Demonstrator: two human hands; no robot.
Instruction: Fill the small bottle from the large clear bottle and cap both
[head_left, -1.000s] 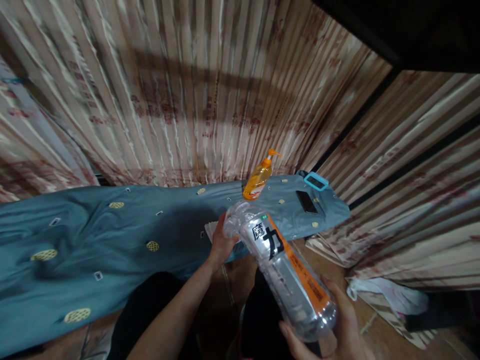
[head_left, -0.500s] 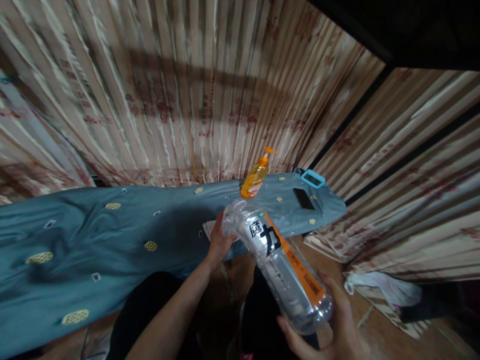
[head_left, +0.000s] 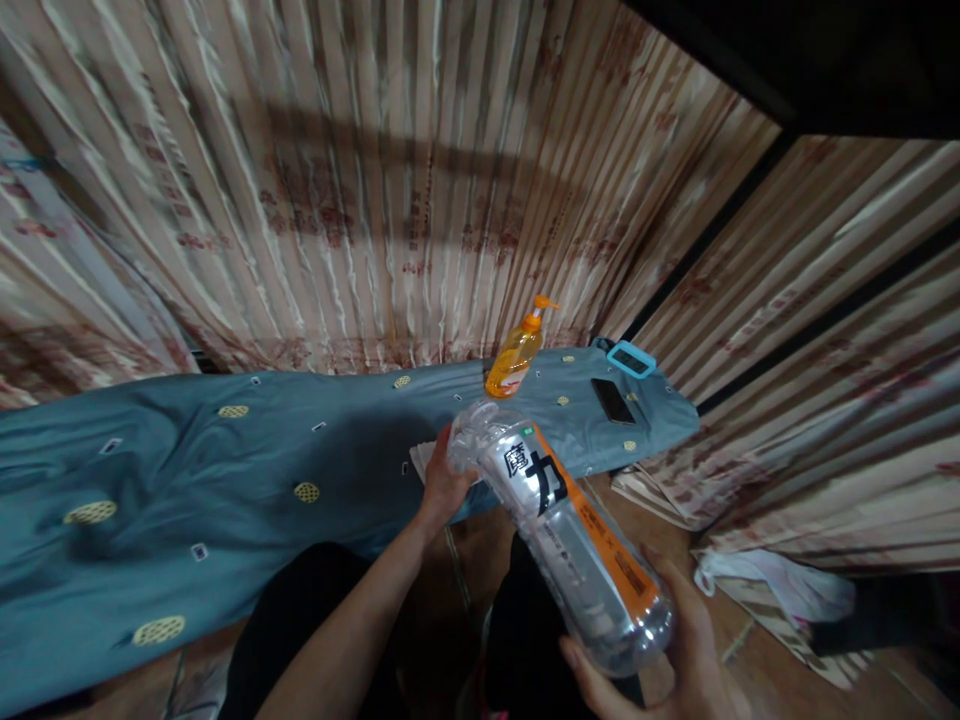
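A clear plastic bottle (head_left: 562, 530) with an orange and white label lies tilted in front of me, neck pointing away. My right hand (head_left: 667, 660) cups its base from below. My left hand (head_left: 442, 485) is closed around the neck end near the cap; the cap itself is hard to make out. Behind the bottle an orange pump dispenser (head_left: 516, 355) stands on a surface covered by a blue patterned cloth (head_left: 225, 470).
A black phone (head_left: 612, 400) and a small device with a blue rim (head_left: 631, 360) lie on the cloth's far right end. Striped curtains (head_left: 375, 180) hang all around. A white cloth (head_left: 780, 590) lies on the wooden floor at right. My dark-clad knees are below.
Both hands stay on the bottle in nearly the same pose. The view shifted slightly, down and left and then back.
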